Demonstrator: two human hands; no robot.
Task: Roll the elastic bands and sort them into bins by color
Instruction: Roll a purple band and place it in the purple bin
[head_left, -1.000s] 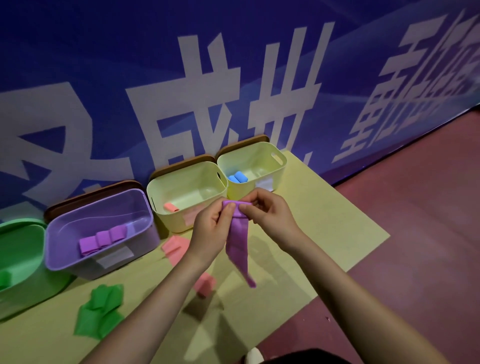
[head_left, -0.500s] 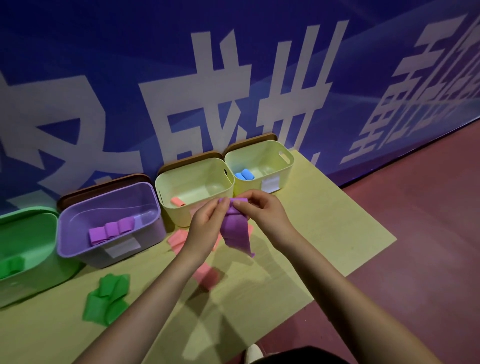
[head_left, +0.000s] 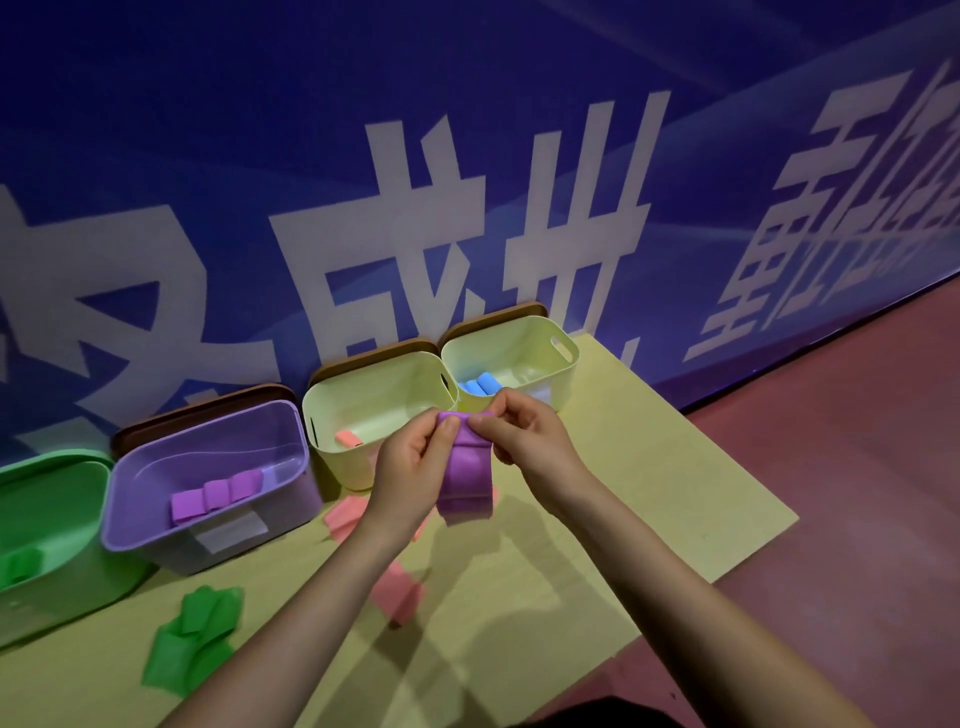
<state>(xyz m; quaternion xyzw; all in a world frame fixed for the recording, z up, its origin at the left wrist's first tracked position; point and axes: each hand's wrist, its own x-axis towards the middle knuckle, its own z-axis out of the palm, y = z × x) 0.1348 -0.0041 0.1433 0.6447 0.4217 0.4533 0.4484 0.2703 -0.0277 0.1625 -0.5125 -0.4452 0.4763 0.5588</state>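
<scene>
A dark blue banner wall (head_left: 467, 130) with large white characters fills the background. A dull red floor (head_left: 857, 467) runs along its foot at the right. A pale yellow sheet worktop (head_left: 649, 493) lies against the wall.

Four bins stand in a row at the back of the worktop:
- green plastic bin (head_left: 57, 462), far left;
- purple plastic bin (head_left: 124, 519), holding three purple rolls (head_left: 215, 493);
- first pale yellow plastic bin (head_left: 384, 364), holding one pink roll (head_left: 348, 439);
- second pale yellow plastic bin (head_left: 519, 332), holding blue rolls (head_left: 480, 385).

Loose green bands (head_left: 192, 642) and pink bands (head_left: 397, 592) lie on the worktop.

The left hand (head_left: 410, 467) and right hand (head_left: 524, 441) are raised above the worktop. The fingers of both hands are curled and pinch the rolled top of a purple elastic band (head_left: 465, 480). Its unrolled end hangs down between the hands.
</scene>
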